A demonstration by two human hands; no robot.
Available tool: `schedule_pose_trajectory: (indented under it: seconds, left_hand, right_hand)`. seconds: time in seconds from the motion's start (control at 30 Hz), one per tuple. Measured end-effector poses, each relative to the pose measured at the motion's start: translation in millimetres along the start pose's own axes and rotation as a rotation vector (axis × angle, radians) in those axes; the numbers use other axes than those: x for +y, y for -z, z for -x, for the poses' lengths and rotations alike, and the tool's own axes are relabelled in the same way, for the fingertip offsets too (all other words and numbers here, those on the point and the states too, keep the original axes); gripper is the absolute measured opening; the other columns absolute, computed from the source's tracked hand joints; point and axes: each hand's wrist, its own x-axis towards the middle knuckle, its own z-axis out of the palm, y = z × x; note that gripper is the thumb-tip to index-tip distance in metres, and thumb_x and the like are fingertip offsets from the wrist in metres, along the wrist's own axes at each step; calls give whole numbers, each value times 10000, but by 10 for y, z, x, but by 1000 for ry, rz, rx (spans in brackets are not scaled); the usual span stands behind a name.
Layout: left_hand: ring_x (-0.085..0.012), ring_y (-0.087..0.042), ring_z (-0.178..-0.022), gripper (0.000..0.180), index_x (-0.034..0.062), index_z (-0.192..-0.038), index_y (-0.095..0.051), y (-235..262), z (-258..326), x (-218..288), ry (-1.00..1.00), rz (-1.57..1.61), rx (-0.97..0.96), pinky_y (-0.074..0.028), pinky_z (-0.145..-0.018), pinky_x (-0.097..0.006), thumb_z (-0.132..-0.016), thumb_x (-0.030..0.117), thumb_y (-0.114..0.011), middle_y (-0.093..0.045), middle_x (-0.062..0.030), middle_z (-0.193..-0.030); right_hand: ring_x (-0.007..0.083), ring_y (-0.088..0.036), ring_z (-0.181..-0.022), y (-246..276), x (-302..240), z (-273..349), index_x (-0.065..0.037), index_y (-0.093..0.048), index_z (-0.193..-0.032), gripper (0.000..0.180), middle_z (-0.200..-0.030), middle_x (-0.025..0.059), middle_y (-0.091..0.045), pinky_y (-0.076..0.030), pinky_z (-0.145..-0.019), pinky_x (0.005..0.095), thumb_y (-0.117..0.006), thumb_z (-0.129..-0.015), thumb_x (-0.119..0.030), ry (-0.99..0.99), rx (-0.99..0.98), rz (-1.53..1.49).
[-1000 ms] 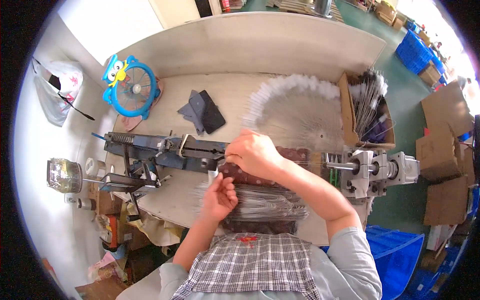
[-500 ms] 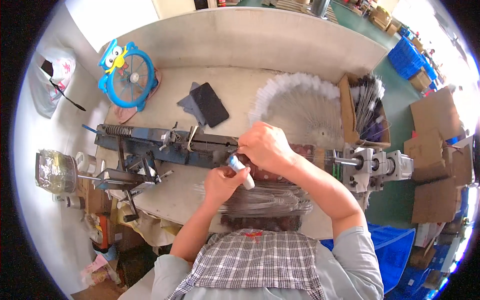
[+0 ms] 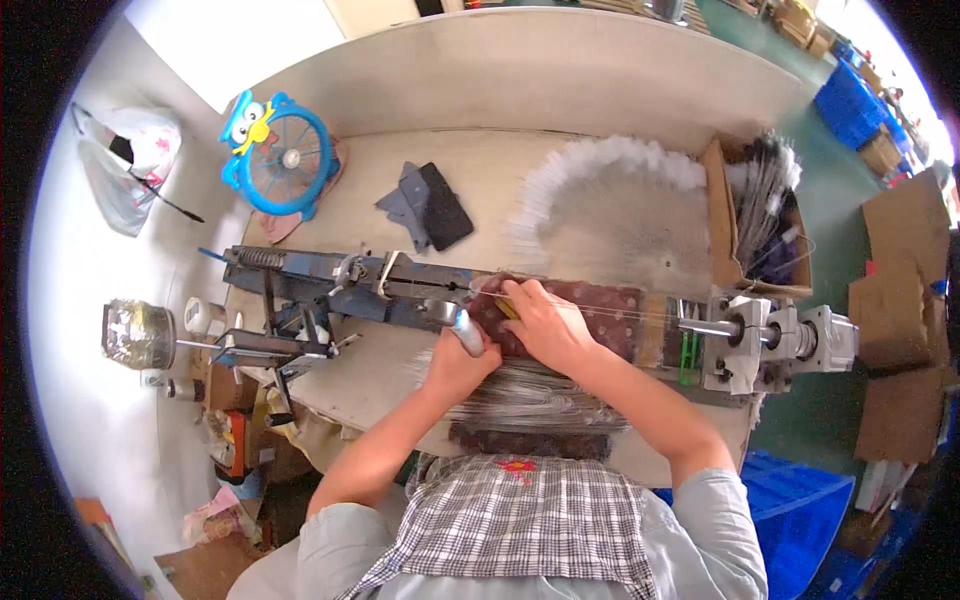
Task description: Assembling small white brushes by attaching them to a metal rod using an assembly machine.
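Note:
My left hand (image 3: 462, 368) is closed around a white, tube-shaped handle (image 3: 467, 333) with a blue end. Its top reaches the right part of a long dark metal fixture (image 3: 420, 283). My right hand (image 3: 548, 328) rests on a brown dotted cloth (image 3: 607, 308), fingers bent together. A small yellow piece (image 3: 508, 307) shows beside its thumb and fingers; its kind is unclear. Thin wires (image 3: 640, 313) stretch from the fixture past this hand toward the metal shaft (image 3: 708, 327) on the right. Below both hands lies a bundle of thin wires (image 3: 535, 398).
White-tufted wire brushes (image 3: 610, 155) fan out at the back, near a cardboard box (image 3: 722, 215) of more. A motor unit (image 3: 800, 338) stands at the right edge. A blue toy-like fan (image 3: 280, 160), a dark flat pad (image 3: 441, 207) and a crank device (image 3: 270, 345) are leftward.
My right hand has come down and right from the fixture onto the dotted cloth, and thin wires now show stretched past it. The white handle has turned more upright in my left hand.

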Motion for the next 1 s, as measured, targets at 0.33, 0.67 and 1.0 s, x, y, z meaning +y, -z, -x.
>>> schedule_pose_trajectory:
  seconds: [0.33, 0.67, 1.0]
  left_hand:
    - [-140, -605, -731, 314, 114, -957, -589, 939, 539, -1158, 494, 1254, 535, -486, -649, -286, -824, 386, -670, -597, 10, -792]
    - [-109, -557, -646, 143, 95, -855, -609, 905, 410, -1341, 441, 1397, 661, -470, -582, -252, -862, 237, -631, -571, 26, -689]
    - [-101, -553, -640, 123, -9, -874, -636, -238, 214, 388, 38, 1119, 46, -452, -596, -227, -878, 98, -576, -640, -61, -777]
  right_hand:
    - [316, -596, -700, 207, -90, 68, -59, -568, -871, 102, -789, 117, -552, -511, -626, 403, -613, -810, -128, 124, -115, -19]
    - [316, -624, -785, 515, -350, 54, -45, -587, -978, 185, -853, 133, -633, -510, -666, 394, -610, -797, -75, -33, -243, 74]
    - [277, -593, -749, 906, -201, -31, -43, -674, -933, 152, -776, 104, -621, -477, -659, 346, -651, -808, -127, -184, 5, -139]
